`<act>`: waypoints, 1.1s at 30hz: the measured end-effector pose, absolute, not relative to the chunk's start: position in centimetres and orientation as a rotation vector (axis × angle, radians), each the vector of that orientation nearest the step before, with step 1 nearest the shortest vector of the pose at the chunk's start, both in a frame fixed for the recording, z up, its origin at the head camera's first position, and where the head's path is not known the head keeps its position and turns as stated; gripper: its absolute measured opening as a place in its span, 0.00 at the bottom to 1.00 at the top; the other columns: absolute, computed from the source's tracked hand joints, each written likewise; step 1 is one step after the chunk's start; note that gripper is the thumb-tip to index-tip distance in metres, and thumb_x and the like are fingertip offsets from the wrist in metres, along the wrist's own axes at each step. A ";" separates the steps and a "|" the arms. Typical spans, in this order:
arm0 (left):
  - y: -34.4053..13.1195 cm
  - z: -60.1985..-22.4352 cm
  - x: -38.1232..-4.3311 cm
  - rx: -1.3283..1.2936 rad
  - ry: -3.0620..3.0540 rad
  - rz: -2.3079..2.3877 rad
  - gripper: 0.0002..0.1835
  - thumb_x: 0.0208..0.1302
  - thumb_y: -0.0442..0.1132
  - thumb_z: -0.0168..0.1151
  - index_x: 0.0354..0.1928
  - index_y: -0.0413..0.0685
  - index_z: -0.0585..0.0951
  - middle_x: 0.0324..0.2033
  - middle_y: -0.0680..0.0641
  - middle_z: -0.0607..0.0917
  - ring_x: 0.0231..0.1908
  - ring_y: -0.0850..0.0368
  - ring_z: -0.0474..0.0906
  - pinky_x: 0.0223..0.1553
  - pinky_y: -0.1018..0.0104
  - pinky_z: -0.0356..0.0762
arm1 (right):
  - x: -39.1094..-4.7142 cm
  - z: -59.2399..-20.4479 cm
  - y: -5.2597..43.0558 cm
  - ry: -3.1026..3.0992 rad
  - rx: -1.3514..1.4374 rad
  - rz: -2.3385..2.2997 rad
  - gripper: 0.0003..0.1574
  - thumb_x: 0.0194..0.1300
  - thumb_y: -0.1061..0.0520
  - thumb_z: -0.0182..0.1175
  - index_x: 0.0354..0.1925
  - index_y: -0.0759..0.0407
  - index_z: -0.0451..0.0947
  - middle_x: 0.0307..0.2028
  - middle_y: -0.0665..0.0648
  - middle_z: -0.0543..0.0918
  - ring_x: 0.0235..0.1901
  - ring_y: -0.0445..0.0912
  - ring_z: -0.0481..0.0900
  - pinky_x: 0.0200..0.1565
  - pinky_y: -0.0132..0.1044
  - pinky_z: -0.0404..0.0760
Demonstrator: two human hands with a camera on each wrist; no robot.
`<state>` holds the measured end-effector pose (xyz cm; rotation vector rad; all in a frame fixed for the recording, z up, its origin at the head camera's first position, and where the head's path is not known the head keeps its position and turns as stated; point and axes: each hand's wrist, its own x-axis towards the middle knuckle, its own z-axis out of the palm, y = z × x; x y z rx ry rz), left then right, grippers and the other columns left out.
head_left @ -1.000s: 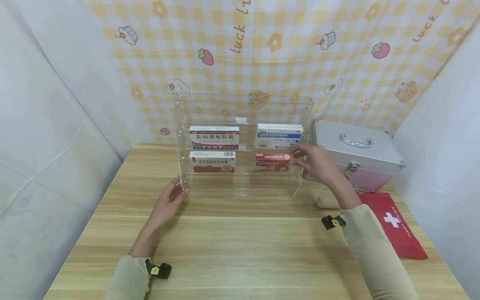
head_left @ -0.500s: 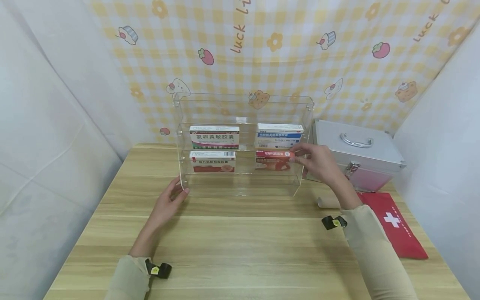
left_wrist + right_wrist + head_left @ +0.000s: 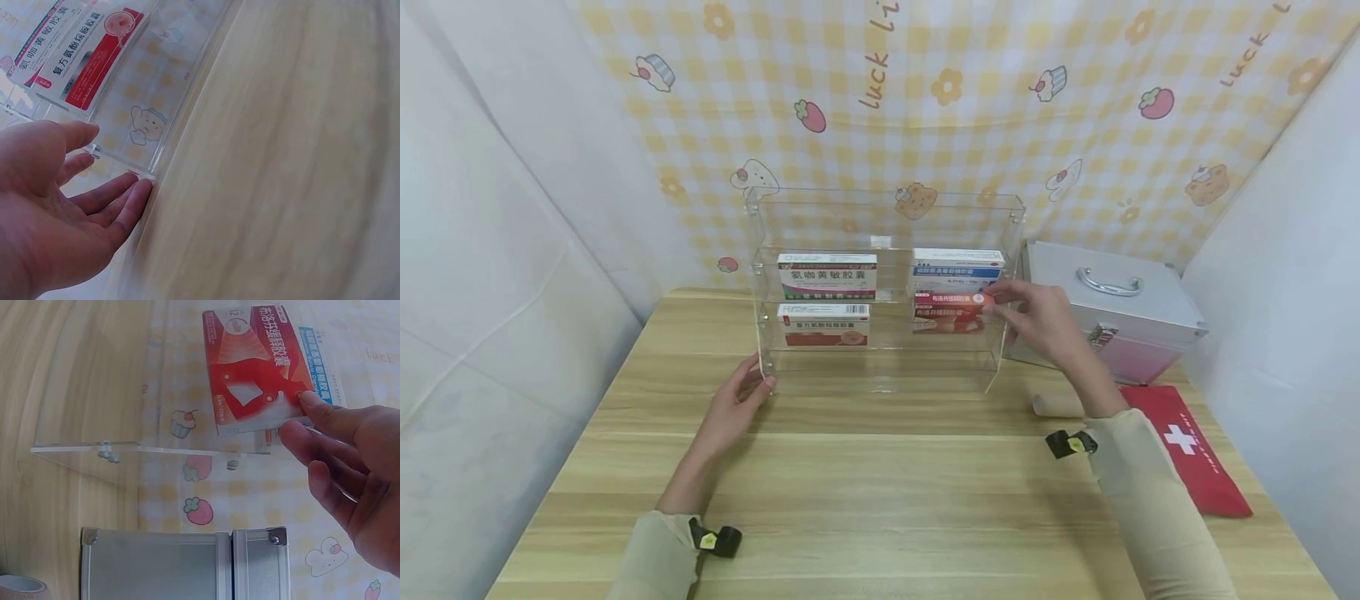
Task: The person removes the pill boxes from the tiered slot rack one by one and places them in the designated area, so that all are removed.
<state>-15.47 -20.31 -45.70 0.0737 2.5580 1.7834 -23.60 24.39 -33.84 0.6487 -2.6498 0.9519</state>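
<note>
A clear acrylic rack (image 3: 880,367) stands on the wooden table, with medicine boxes on its tiers. My right hand (image 3: 1037,321) pinches a red medicine box (image 3: 947,313) by its right end at the lower right tier; in the right wrist view the red medicine box (image 3: 256,369) shows its printed front, thumb on its corner. Behind and above it sits a blue-and-white medicine box (image 3: 958,265). My left hand (image 3: 741,400) touches the rack's lower left side. In the left wrist view the left hand's fingers (image 3: 128,203) lie fairly straight against the rack's edge.
At left on the rack are a green-and-pink medicine box (image 3: 827,279) and a white-and-red one (image 3: 826,327). A silver case (image 3: 1112,292), a cardboard tube (image 3: 1056,406) and a red first aid pouch (image 3: 1187,454) stand or lie to the right. A checked curtain (image 3: 850,108) hangs behind.
The right hand has raised the red medicine box slightly, and more of its front now shows. The left hand has stayed at the rack's side.
</note>
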 end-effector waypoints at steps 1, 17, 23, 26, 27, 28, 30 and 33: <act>-20.3 -45.7 -15.4 0.072 2.561 1.778 0.33 0.75 0.44 0.53 0.76 0.46 0.55 0.65 0.28 0.67 0.64 0.33 0.64 0.63 0.42 0.64 | -23.6 -33.8 24.5 -2.640 0.654 0.946 0.16 0.63 0.59 0.67 0.50 0.58 0.82 0.42 0.58 0.87 0.14 0.43 0.79 0.15 0.35 0.76; -20.9 -47.7 -16.1 0.047 2.583 1.793 0.34 0.73 0.53 0.54 0.76 0.55 0.57 0.66 0.32 0.69 0.64 0.36 0.65 0.61 0.43 0.68 | -23.1 -32.3 25.4 -2.591 0.641 1.005 0.15 0.64 0.56 0.68 0.49 0.56 0.83 0.42 0.56 0.87 0.15 0.42 0.80 0.13 0.31 0.70; -20.9 -47.7 -16.0 0.033 2.547 1.827 0.35 0.72 0.52 0.55 0.76 0.55 0.57 0.66 0.33 0.68 0.64 0.35 0.66 0.60 0.44 0.69 | -22.9 -31.6 25.5 -2.583 0.615 1.053 0.16 0.62 0.53 0.68 0.49 0.52 0.83 0.42 0.53 0.87 0.16 0.43 0.80 0.14 0.34 0.75; -20.9 -47.5 -15.9 0.028 2.517 1.848 0.34 0.73 0.50 0.55 0.76 0.54 0.57 0.67 0.32 0.67 0.64 0.35 0.66 0.60 0.46 0.69 | -22.8 -31.3 25.7 -2.582 0.621 1.038 0.17 0.63 0.52 0.68 0.50 0.52 0.83 0.42 0.54 0.87 0.16 0.44 0.80 0.14 0.34 0.75; -20.9 -47.5 -15.9 0.027 2.506 1.859 0.34 0.73 0.49 0.55 0.76 0.53 0.57 0.67 0.32 0.67 0.64 0.35 0.66 0.60 0.46 0.69 | -22.8 -31.2 25.7 -2.579 0.625 1.030 0.17 0.63 0.52 0.68 0.50 0.53 0.83 0.42 0.54 0.87 0.16 0.45 0.80 0.14 0.33 0.74; -20.9 -47.4 -15.9 0.026 2.493 1.871 0.34 0.73 0.47 0.55 0.76 0.52 0.57 0.67 0.32 0.67 0.64 0.35 0.66 0.60 0.46 0.69 | -22.8 -31.2 25.7 -2.578 0.626 1.023 0.17 0.63 0.52 0.68 0.50 0.53 0.83 0.42 0.55 0.87 0.16 0.45 0.80 0.14 0.33 0.74; -20.9 -47.3 -15.9 0.023 2.475 1.888 0.33 0.74 0.44 0.56 0.76 0.49 0.57 0.66 0.31 0.67 0.64 0.34 0.66 0.60 0.45 0.69 | -22.7 -31.0 25.8 -2.573 0.626 1.013 0.18 0.63 0.52 0.68 0.50 0.53 0.83 0.42 0.55 0.87 0.17 0.44 0.80 0.14 0.32 0.74; -20.8 -47.2 -15.9 0.021 2.457 1.907 0.33 0.73 0.42 0.56 0.75 0.47 0.57 0.66 0.30 0.67 0.64 0.33 0.65 0.60 0.44 0.68 | -22.6 -30.8 25.8 -2.566 0.620 0.996 0.18 0.62 0.51 0.69 0.50 0.52 0.84 0.41 0.54 0.87 0.16 0.43 0.80 0.13 0.33 0.74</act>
